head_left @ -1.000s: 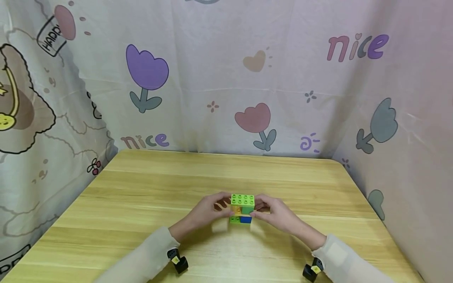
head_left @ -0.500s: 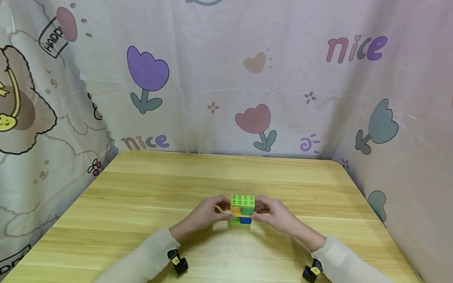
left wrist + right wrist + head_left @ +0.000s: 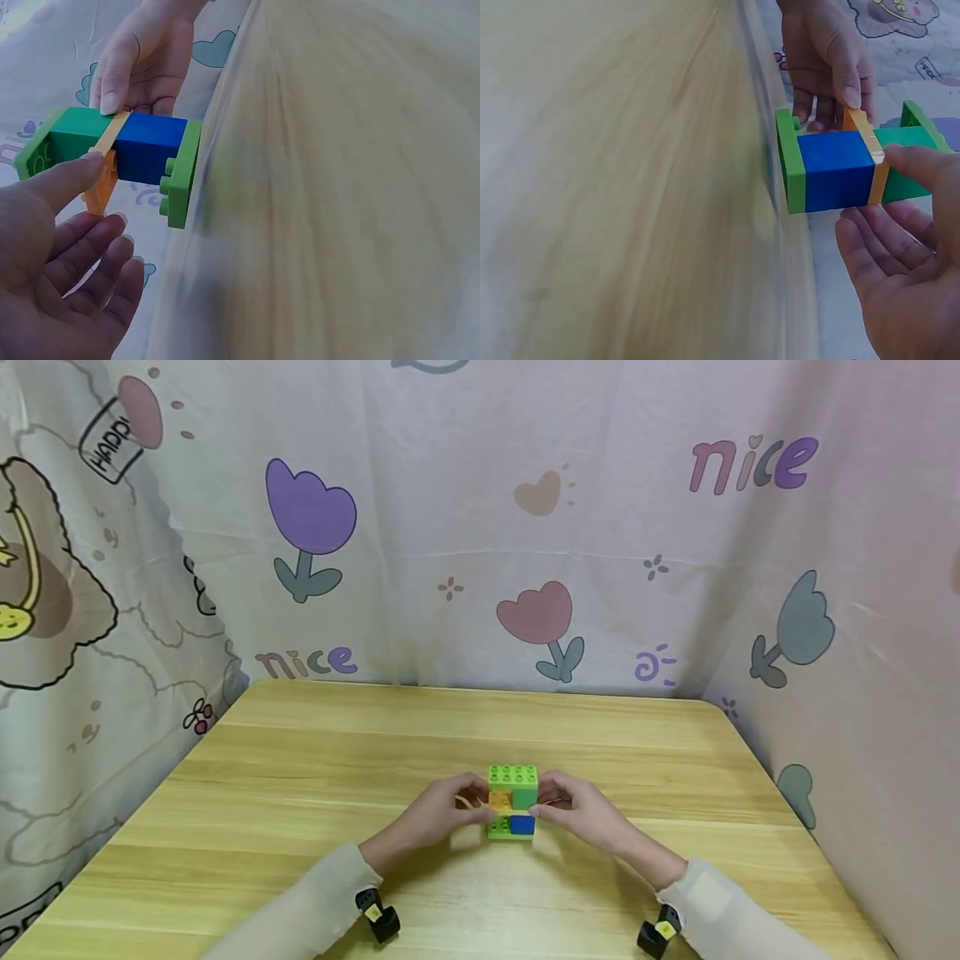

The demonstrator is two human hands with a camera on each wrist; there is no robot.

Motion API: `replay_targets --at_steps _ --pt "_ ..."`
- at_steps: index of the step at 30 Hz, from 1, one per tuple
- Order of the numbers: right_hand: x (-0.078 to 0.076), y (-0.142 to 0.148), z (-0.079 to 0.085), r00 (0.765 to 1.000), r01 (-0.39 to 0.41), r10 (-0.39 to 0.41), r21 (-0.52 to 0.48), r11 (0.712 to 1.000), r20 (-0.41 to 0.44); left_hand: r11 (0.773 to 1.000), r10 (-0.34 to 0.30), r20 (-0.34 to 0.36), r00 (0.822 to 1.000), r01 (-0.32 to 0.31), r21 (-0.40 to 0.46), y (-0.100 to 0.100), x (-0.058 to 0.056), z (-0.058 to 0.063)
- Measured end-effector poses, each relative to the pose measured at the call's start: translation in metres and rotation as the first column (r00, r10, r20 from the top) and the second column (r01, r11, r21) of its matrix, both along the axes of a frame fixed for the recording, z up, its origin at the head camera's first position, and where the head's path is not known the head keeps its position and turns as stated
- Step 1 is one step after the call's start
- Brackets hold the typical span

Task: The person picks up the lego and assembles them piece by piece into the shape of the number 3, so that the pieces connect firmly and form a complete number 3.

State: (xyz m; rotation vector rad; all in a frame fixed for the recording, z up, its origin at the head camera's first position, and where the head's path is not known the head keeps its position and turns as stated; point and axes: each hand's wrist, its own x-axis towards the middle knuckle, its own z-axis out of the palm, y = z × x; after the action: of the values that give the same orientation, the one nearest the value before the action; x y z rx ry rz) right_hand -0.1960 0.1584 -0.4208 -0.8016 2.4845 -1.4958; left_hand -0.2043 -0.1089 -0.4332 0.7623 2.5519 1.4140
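A small stack of toy building bricks is between my two hands over the table. On top is a light green plate, above a darker green brick. An orange plate runs through the middle. Below it come a blue brick and another light green plate, whose studs show beside the blue one. My left hand pinches the orange plate's left end between thumb and fingers. At the opposite end, my right hand grips the same orange plate, its thumb on the near edge.
The wooden table stretches out around the hands. Behind and beside it hangs a pale curtain printed with flowers and words. Black wrist cameras sit at both sleeve cuffs.
The stack has tilted slightly, so more of the blue brick and the bottom light green plate shows in the head view. Both hands keep their hold and have hardly moved.
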Motion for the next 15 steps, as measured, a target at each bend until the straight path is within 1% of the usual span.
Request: replay_targets --at_steps 6,10,15 --pt "-0.002 -0.002 0.005 0.999 0.024 -0.022 -0.053 0.998 0.027 0.999 0.025 0.017 1.000 -0.025 0.025 0.002 -0.001 0.004" --pt "-0.004 -0.003 0.008 0.998 0.053 -0.050 -0.060 0.997 0.047 0.998 0.033 0.011 0.999 -0.034 0.060 0.004 -0.001 0.008" --pt "-0.008 -0.003 0.010 0.994 0.082 -0.078 -0.057 0.995 0.073 0.996 0.050 -0.015 0.999 -0.049 0.075 0.005 -0.002 0.011"
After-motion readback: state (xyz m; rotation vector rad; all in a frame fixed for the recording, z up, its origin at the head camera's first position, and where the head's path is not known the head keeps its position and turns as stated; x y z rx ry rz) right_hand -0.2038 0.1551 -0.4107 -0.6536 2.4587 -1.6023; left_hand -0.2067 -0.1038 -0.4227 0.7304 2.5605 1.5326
